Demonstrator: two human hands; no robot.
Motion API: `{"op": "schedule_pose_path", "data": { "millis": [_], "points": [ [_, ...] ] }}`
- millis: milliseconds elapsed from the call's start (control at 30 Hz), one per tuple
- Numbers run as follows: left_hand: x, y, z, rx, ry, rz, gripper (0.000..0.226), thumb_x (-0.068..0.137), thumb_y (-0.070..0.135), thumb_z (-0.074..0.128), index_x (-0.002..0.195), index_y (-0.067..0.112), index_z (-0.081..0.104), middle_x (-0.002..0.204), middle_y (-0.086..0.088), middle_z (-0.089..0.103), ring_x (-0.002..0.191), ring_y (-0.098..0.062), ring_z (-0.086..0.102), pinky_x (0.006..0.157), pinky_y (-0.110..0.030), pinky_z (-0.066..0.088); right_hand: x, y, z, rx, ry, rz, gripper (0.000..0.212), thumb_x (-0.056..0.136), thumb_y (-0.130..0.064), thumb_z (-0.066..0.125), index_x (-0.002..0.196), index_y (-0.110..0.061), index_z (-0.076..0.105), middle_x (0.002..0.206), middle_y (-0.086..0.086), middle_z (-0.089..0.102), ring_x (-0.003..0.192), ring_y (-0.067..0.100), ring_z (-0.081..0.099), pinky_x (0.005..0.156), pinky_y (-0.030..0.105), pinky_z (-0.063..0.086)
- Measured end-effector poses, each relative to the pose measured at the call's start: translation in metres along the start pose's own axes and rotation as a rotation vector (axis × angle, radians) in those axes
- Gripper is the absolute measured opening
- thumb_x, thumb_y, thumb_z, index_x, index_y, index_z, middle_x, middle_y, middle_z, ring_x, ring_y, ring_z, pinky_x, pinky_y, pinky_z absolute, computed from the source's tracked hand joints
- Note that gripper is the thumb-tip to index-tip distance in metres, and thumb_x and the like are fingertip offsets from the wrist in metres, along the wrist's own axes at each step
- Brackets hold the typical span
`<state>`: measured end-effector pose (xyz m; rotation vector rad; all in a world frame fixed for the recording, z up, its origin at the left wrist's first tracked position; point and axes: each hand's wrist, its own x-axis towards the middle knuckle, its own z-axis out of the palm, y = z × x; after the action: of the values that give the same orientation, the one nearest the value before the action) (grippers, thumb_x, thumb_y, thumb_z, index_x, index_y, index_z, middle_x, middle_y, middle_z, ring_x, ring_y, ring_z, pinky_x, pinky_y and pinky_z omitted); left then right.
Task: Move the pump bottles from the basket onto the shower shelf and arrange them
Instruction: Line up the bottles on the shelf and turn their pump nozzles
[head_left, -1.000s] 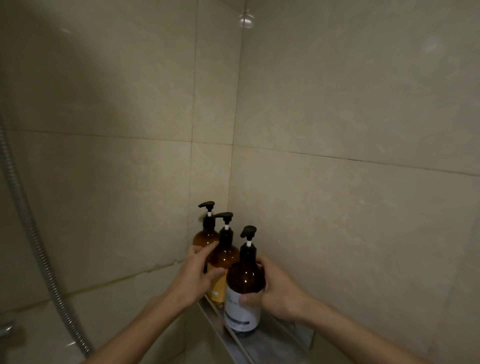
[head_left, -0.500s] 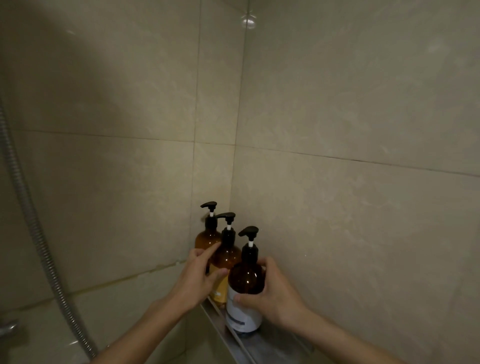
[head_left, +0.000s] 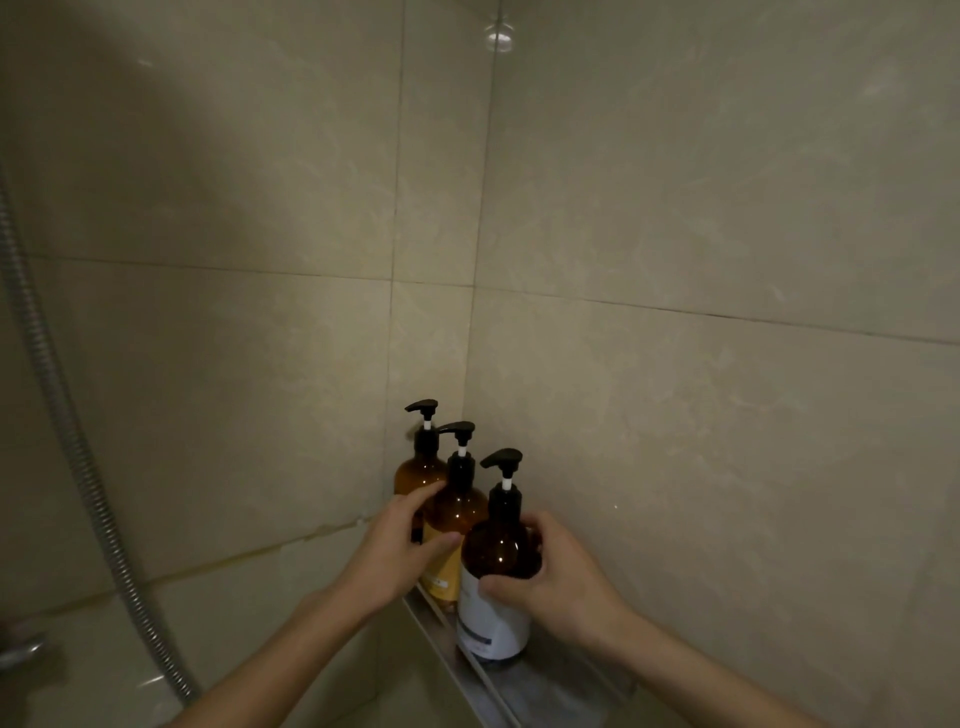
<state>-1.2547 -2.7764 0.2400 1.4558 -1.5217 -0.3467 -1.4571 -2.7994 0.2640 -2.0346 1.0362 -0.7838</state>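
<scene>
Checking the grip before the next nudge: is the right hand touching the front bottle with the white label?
Touching. The head view shows the right hand wrapped round the front bottle, thumb pressed on the dark glass above its white label.

Three pump bottles stand on a shower shelf (head_left: 524, 691) of brushed grey metal with a dull sheen. The nearest bottle (head_left: 496, 561) is dark brown and glossy, either glass or clear plastic, with a matt white paper-like label. The middle bottle (head_left: 452, 525) is shiny translucent amber with a yellow label; the rear bottle (head_left: 418, 475) is the same amber. All have matt black plastic pump heads. The wall tiles (head_left: 701, 415) are smooth, polished beige stone-look, mirroring a light. The shower hose (head_left: 67, 426) is ribbed, shiny metal.
</scene>
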Motion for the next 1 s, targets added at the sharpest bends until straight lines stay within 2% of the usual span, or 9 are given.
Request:
{"op": "schedule_pose_path", "data": {
  "millis": [167, 267, 367, 433, 533, 600, 700, 900, 1000],
  "points": [
    [-0.008, 0.001, 0.006, 0.011, 0.069, 0.038, 0.059, 0.085, 0.027, 0.065, 0.138, 0.027, 0.04, 0.124, 0.006, 0.048, 0.115, -0.008, 0.049, 0.1, -0.033, 0.045, -0.007, -0.013, -0.009, -0.024, -0.03, -0.044, 0.083, 0.07, -0.046, 0.074, 0.138, -0.031, 0.029, 0.129, -0.018, 0.044, 0.113, 0.003, 0.047, 0.094, 0.027, 0.045],
    [-0.021, 0.009, 0.009, -0.016, 0.251, 0.101, 0.038, 0.086, 0.028, 0.062, 0.122, 0.032, 0.051, 0.113, 0.012, 0.049, 0.1, 0.0, 0.052, 0.089, -0.024, 0.049, -0.003, -0.037, -0.03, -0.037, 0.098, -0.209, 0.07, 0.083, -0.048, 0.059, 0.141, -0.044, 0.019, 0.133, -0.015, 0.034, 0.121, 0.008, 0.041, 0.099, 0.034, 0.042],
    [-0.034, 0.023, 0.014, -0.076, 0.228, 0.227, 0.029, 0.08, 0.035, 0.064, 0.106, 0.043, 0.055, 0.101, 0.018, 0.055, 0.093, 0.003, 0.055, 0.076, -0.009, 0.046, 0.011, -0.062, -0.049, -0.128, 0.114, -0.345, 0.052, 0.092, -0.036, 0.05, 0.14, -0.041, 0.029, 0.133, -0.007, 0.045, 0.113, 0.007, 0.049, 0.088, 0.018, 0.042],
    [-0.039, 0.029, 0.018, -0.075, 0.116, 0.19, 0.046, 0.072, 0.055, 0.062, 0.116, 0.042, 0.052, 0.109, 0.023, 0.053, 0.101, 0.01, 0.052, 0.08, -0.004, 0.043, 0.02, -0.071, -0.052, -0.188, 0.113, -0.381, 0.043, 0.094, -0.03, 0.047, 0.137, -0.03, 0.04, 0.126, -0.005, 0.054, 0.107, 0.004, 0.054, 0.083, 0.013, 0.045],
    [-0.037, 0.027, 0.022, 0.012, 0.013, 0.135, 0.066, 0.07, 0.056, 0.067, 0.129, 0.036, 0.047, 0.12, 0.023, 0.049, 0.109, 0.009, 0.05, 0.095, -0.016, 0.045, 0.026, -0.073, -0.045, -0.251, 0.097, -0.399, 0.03, 0.094, -0.025, 0.048, 0.122, -0.02, 0.058, 0.115, -0.005, 0.065, 0.098, 0.001, 0.058, 0.085, 0.023, 0.049],
    [-0.036, 0.026, 0.024, 0.013, 0.005, 0.117, 0.067, 0.071, 0.049, 0.071, 0.132, 0.03, 0.049, 0.122, 0.019, 0.05, 0.11, 0.004, 0.052, 0.098, -0.024, 0.047, 0.028, -0.069, -0.04, -0.279, 0.121, -0.414, 0.025, 0.093, -0.023, 0.051, 0.113, -0.018, 0.065, 0.103, -0.005, 0.069, 0.086, -0.002, 0.06, 0.078, 0.017, 0.048],
    [-0.035, 0.026, 0.026, -0.013, 0.038, 0.098, 0.067, 0.07, 0.044, 0.075, 0.13, 0.027, 0.052, 0.118, 0.019, 0.05, 0.106, 0.004, 0.054, 0.094, -0.02, 0.049, 0.031, -0.066, -0.037, -0.272, 0.183, -0.426, 0.022, 0.091, -0.02, 0.054, 0.109, -0.016, 0.067, 0.096, -0.005, 0.071, 0.079, -0.005, 0.059, 0.074, 0.012, 0.045],
    [-0.037, 0.029, 0.03, -0.022, 0.11, 0.081, 0.066, 0.065, 0.039, 0.081, 0.125, 0.025, 0.056, 0.111, 0.021, 0.05, 0.102, 0.0, 0.056, 0.093, -0.023, 0.05, 0.03, -0.066, -0.034, -0.297, 0.251, -0.466, 0.018, 0.09, -0.019, 0.056, 0.1, -0.016, 0.071, 0.085, 0.0, 0.073, 0.075, 0.007, 0.065, 0.072, 0.025, 0.053],
    [-0.038, 0.029, 0.031, -0.019, 0.118, 0.069, 0.066, 0.066, 0.04, 0.08, 0.125, 0.026, 0.054, 0.111, 0.024, 0.048, 0.103, 0.0, 0.055, 0.094, -0.025, 0.05, 0.031, -0.065, -0.032, -0.313, 0.27, -0.474, 0.018, 0.09, -0.019, 0.057, 0.102, -0.016, 0.071, 0.086, -0.002, 0.072, 0.073, 0.001, 0.061, 0.068, 0.009, 0.047]
  ]
}}
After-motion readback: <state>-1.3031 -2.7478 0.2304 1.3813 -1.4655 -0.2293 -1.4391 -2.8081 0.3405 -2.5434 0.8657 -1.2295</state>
